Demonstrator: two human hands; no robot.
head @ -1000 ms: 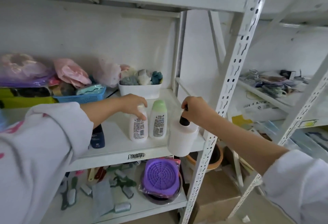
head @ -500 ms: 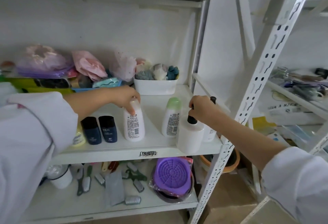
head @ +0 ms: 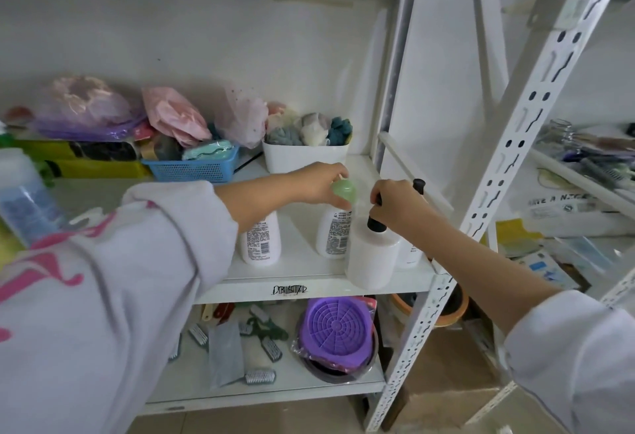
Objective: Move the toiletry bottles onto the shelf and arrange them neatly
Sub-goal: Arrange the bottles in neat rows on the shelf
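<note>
On the white shelf stand several toiletry bottles. My left hand is closed over the green cap of a small white bottle. A second small white bottle stands to its left, partly under my forearm. My right hand grips the black pump neck of a large white bottle at the shelf's front edge. Behind that, another white pump bottle stands by the right post. My left sleeve hides the shelf's left front.
At the back of the shelf sit a white bin of sponges, a blue basket and plastic bags. The perforated upright stands close on the right. Below lie brushes and a purple strainer.
My left hand has left the white-capped bottle and moved right onto the green-capped one. My right hand has stayed on the pump bottle. The camera has moved closer.
</note>
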